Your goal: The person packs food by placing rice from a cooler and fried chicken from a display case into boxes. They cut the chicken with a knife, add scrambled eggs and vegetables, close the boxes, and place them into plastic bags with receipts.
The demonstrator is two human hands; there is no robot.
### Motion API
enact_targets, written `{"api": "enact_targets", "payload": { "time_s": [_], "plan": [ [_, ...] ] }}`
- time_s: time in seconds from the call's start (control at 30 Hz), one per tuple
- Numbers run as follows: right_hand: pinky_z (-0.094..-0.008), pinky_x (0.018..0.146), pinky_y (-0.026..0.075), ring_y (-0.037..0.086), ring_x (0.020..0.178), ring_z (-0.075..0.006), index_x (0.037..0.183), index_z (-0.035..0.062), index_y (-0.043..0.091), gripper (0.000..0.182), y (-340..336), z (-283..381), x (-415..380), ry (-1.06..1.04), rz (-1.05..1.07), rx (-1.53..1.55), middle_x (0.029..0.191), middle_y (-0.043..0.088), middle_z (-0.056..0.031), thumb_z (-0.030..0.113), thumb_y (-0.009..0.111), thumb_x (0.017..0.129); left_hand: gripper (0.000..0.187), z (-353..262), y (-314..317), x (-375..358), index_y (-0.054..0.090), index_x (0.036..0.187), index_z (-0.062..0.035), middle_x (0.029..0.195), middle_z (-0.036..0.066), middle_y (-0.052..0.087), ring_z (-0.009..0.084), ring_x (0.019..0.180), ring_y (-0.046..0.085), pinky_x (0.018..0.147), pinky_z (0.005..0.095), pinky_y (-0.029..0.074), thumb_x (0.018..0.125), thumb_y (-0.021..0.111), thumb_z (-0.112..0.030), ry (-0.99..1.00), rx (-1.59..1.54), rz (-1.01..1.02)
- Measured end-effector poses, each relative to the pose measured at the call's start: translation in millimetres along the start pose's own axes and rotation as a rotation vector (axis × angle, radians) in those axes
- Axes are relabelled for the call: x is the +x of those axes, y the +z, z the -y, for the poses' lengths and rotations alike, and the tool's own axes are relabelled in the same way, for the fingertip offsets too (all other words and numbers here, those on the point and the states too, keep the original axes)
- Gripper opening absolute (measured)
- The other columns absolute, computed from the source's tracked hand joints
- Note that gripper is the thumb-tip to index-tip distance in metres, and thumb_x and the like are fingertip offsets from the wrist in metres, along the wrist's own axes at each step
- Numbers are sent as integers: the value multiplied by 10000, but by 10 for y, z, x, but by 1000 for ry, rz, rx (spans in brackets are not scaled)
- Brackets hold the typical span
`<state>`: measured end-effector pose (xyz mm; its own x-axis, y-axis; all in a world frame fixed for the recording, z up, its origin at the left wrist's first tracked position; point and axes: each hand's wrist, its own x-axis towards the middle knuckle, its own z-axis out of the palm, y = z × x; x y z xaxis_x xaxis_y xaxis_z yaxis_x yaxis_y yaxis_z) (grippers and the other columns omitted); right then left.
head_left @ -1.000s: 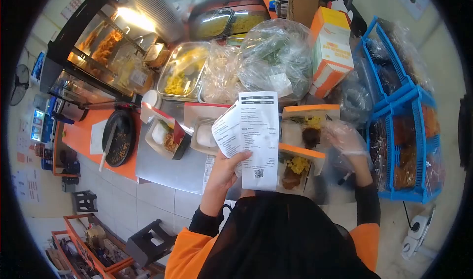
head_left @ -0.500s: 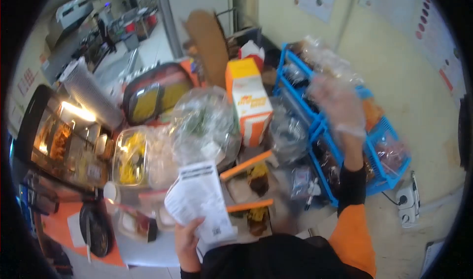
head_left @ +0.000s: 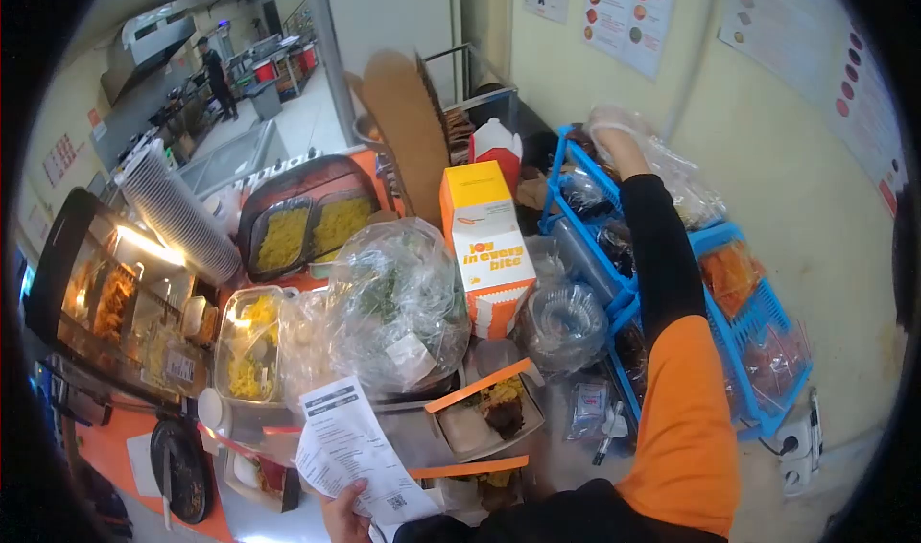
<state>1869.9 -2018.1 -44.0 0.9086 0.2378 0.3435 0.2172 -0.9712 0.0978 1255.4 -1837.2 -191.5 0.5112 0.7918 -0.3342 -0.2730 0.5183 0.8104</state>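
Pale walls (head_left: 537, 73) with posters (head_left: 628, 11) bound the far right, and a tabletop (head_left: 104, 437), orange at the left, carries the food. At the near edge, left of centre, the left hand (head_left: 343, 514) pinches a printed receipt (head_left: 353, 447), thumb laid across its front; the paper's long axis slants from near right to far left, the QR code at the near end. Well apart from it, far to the right, the right hand (head_left: 616, 142), in a clear plastic glove, is at the far end of a blue basket (head_left: 587, 213), beside clear plastic bags (head_left: 686, 193). Its fingertips are not clearly visible, so I cannot tell whether they are spread or closed on something. That basket's long axis runs from far left to near right; the right arm is much the nearer one, stretched across it.

Between the hands sits an open food box (head_left: 484, 384) with yellow and brown food, and just nearer a second box (head_left: 470, 467), partly hidden by dark clothing. Beyond them an upright yellow-and-orange carton (head_left: 489, 265) stands to the right of a clear bag of greens (head_left: 393, 294). Farther left are a clear tray (head_left: 226, 337) of yellow food and a lit display cabinet (head_left: 115, 294).
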Motion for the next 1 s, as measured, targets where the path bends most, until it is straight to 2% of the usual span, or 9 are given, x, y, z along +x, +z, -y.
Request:
{"api": "enact_targets", "payload": {
  "time_s": [0.23, 0.33, 0.4, 0.47, 0.5, 0.57, 0.63, 0.8, 1.0],
  "plan": [
    [-404, 754, 448, 586, 892, -320, 927, 59, 628, 313, -697, 124, -727, 41, -451, 545, 985, 587, -214, 321, 495, 820, 635, -128, -386, -263, 393, 1202, 40, 1115, 168, 509, 296, 1016, 519, 857, 369, 441, 598, 587, 61, 32, -6, -162],
    [-318, 640, 463, 593, 744, -206, 909, 56, 613, 256, -824, 106, -1562, -432, -459, 919, 850, 618, -119, 289, 536, 833, 605, -176, -605, -472, 407, 1202, 33, 1114, 141, 509, 254, 1007, 515, 846, 326, 429, 626, 589, 60, 55, -15, -163],
    [-261, 553, 452, 582, 642, -132, 884, 66, 607, 189, -930, 232, -2298, -398, -226, 1226, 761, 619, -49, 242, 553, 843, 563, -145, -856, -552, 423, 1186, 38, 1083, 128, 530, 247, 977, 532, 833, 320, 434, 649, 591, 61, 56, 58, -90],
    [-176, 447, 396, 534, 516, -60, 844, 86, 595, 105, -1102, 421, -3482, -194, 284, 1476, 638, 567, 16, 188, 572, 843, 495, -83, -1118, -670, 452, 1156, 41, 1054, 121, 555, 232, 951, 549, 809, 311, 442, 688, 615, 39, 29, 227, -103],
    [-193, 481, 456, 585, 608, -76, 878, 101, 619, 120, -1146, 388, -3894, -189, 572, 1400, 741, 597, 6, 208, 588, 833, 474, -46, -1268, -691, 461, 1146, 41, 1054, 120, 560, 224, 950, 551, 800, 307, 445, 702, 624, 26, 5, 285, -98],
    [-239, 515, 482, 602, 618, -141, 856, 57, 608, 123, -985, 434, -4656, -204, 659, 1352, 800, 611, -43, 166, 615, 799, 464, -6, -1461, -783, 464, 1146, 41, 1055, 117, 566, 215, 946, 556, 795, 305, 450, 714, 630, 14, -88, 361, -52],
    [-297, 611, 491, 606, 688, -245, 880, 35, 601, 150, -772, 522, -5170, -663, 322, 930, 808, 609, -109, 141, 613, 775, 450, 100, -1625, -824, 467, 1144, 40, 1055, 113, 571, 209, 939, 562, 793, 303, 453, 724, 628, 13, -165, 388, 3],
    [-394, 800, 427, 537, 911, -307, 976, 59, 581, 232, 61, 933, -6251, -639, 358, 839, 947, 588, -117, 190, 603, 786, 403, 363, -1837, -937, 475, 1131, 35, 1050, 112, 577, 205, 932, 569, 809, 304, 458, 746, 595, 39, -214, 286, 158],
    [-374, 689, 415, 532, 793, -257, 921, 92, 590, 221, 165, 1157, -6663, -752, 134, 692, 857, 568, -76, 243, 587, 761, 431, 599, -2013, -961, 435, 1155, 39, 1085, 129, 554, 220, 973, 553, 830, 315, 453, 747, 573, 57, -271, 305, 255]
  ]
}}
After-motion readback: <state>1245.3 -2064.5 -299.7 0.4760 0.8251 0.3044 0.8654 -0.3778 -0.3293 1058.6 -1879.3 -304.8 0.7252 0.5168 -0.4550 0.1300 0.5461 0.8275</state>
